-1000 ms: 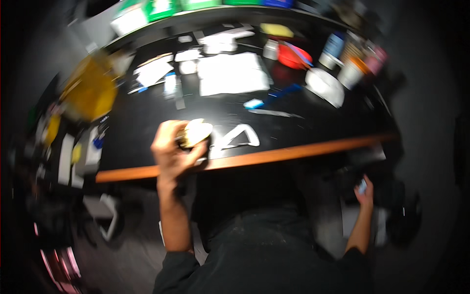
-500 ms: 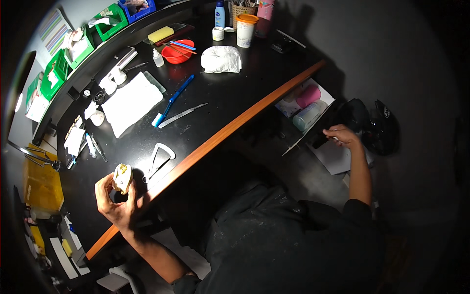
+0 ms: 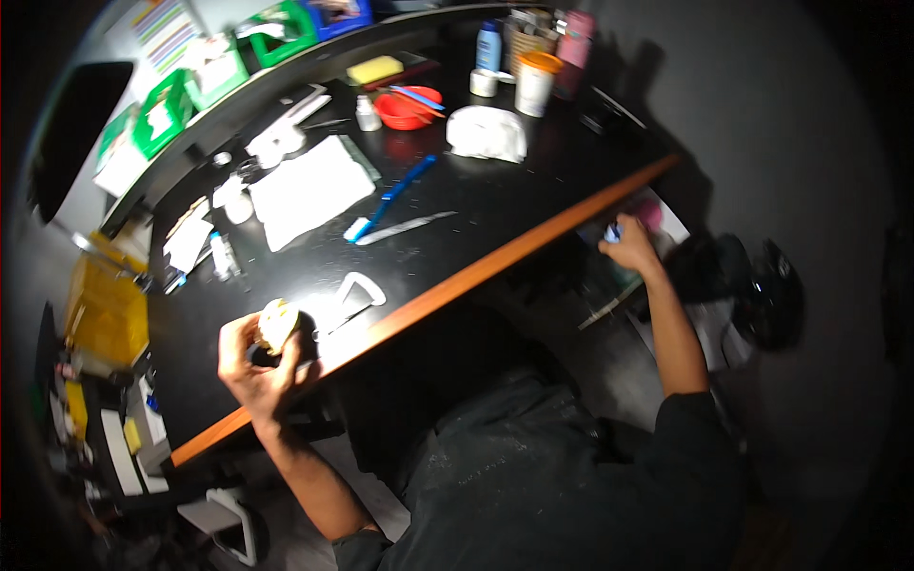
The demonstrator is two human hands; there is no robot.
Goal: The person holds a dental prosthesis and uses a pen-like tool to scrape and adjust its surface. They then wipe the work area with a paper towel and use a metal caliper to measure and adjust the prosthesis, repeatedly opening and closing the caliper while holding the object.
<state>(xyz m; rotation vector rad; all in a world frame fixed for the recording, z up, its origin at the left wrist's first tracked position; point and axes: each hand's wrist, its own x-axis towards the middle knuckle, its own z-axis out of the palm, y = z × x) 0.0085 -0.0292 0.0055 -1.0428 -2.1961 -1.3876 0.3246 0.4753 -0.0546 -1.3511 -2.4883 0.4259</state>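
Above the near edge of the black desk, my left hand (image 3: 251, 369) is closed round a small white and golden-yellow piece (image 3: 278, 324), which looks like a dental model. Just right of it lies a metal caliper-like tool (image 3: 360, 289) with a looped frame. My right hand (image 3: 630, 249) is over the pulled-out drawer (image 3: 671, 221) at the right, fingers closed on a small bluish thing (image 3: 612, 232), mostly hidden and blurred. Beyond that hand, a pink thing (image 3: 650, 213) shows in the drawer.
On the desk lie a blue toothbrush (image 3: 392, 198), a knife-like metal tool (image 3: 407, 227) and white paper (image 3: 312, 193). Further back are a red bowl (image 3: 407, 112), crumpled white tissue (image 3: 486, 133) and an orange-lidded cup (image 3: 536, 84). A wooden edge (image 3: 495, 258) borders the desk.
My right hand has moved up and in over the drawer, and a bluish thing now shows at its fingers. My left hand still holds its piece, now turned a little. The whole view has shifted.
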